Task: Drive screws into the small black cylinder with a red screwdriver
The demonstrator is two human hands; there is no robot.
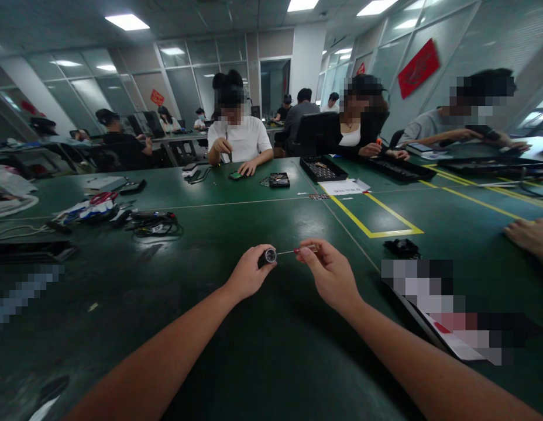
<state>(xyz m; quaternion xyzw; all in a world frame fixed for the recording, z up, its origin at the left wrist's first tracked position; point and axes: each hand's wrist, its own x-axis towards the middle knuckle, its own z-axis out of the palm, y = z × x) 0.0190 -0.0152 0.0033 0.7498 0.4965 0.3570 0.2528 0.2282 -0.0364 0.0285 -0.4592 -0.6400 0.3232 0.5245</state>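
Over the green table (236,351), my left hand (247,275) is closed around a small dark cylindrical part (270,255), its round, ringed end turned to the right. My right hand (330,272) grips a screwdriver (310,249) by its clear handle with a red collar. The thin metal shaft points left, and its tip meets the open end of the cylinder; whether it touches a screw inside is too small to tell. The fingers of my left hand hide most of the part's body.
To the left lie tangled cables (155,225) and a black tray (34,251). Right of my arm sit a small black device (402,248) and a partly blurred booklet (464,345). Opposite, a person (240,137) works on a green board; another person's hand (528,237) rests at right.
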